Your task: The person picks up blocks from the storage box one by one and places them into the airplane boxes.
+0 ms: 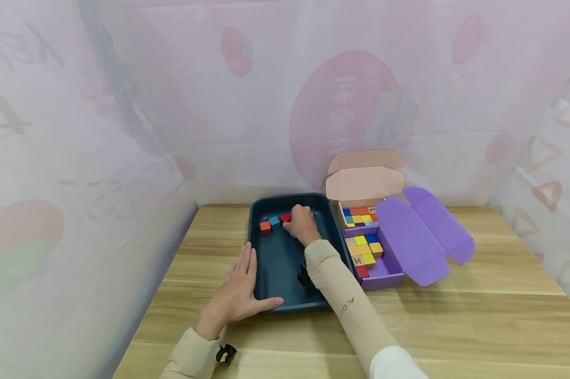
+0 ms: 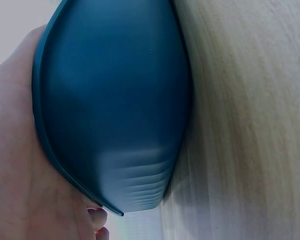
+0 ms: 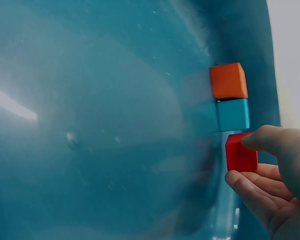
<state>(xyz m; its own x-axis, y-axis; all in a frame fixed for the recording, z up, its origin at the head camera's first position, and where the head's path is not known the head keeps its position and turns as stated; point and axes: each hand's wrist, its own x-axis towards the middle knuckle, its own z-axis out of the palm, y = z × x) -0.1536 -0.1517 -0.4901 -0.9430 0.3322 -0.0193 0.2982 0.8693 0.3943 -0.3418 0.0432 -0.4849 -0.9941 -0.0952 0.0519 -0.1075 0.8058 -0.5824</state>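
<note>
A dark teal tray (image 1: 285,279) lies on the table, and my left hand (image 1: 235,292) rests along its near left corner, fingers straight and thumb spread along the front rim. In the left wrist view the palm (image 2: 15,150) lies against the tray's rim. Inside the tray, toward the far end, my right hand (image 1: 304,223) pinches a red block (image 3: 240,154) between thumb and fingertips. That block stands at the end of a row, beside a blue block (image 3: 233,114) and an orange block (image 3: 228,81) near the tray wall.
Right of the tray stands an open purple box (image 1: 382,283) holding several coloured blocks, one marked H. Behind it, a pale pink box (image 1: 365,182) with its lid up holds more blocks. A printed curtain (image 1: 266,116) hangs behind the wooden table (image 1: 455,326).
</note>
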